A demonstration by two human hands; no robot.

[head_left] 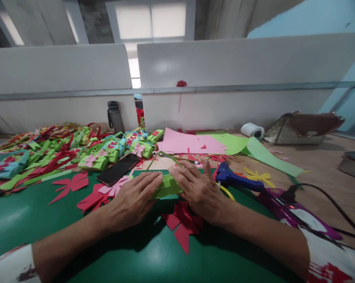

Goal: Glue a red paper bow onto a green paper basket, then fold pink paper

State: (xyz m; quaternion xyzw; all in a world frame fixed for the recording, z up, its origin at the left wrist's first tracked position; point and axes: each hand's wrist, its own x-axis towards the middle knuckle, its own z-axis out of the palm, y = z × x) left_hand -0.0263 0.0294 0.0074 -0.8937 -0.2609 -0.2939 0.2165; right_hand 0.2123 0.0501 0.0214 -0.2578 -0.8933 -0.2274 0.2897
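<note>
A small light-green paper bag (167, 187) with a thin strip handle is held between my two hands above the green mat. My left hand (136, 194) grips its left end, thumb and fingers closed along the edge. Over its right part, my right hand (199, 190) presses with bent fingers; the bag's underside is hidden. Just below it lies a red paper bow cutout (183, 224). To the right of my right hand is a blue glue gun (238, 177). Pink petal-shaped paper (118, 185) and red cutouts (93, 198) lie beside my left hand.
Several paper bags with bows (93, 160) are heaped at the left, near a black phone (118, 169) and a grey bottle (115, 118). Pink sheets (189, 142) lie behind my hands. A purple power strip (301, 214) with cables sits right; a handbag (304, 127) stands behind.
</note>
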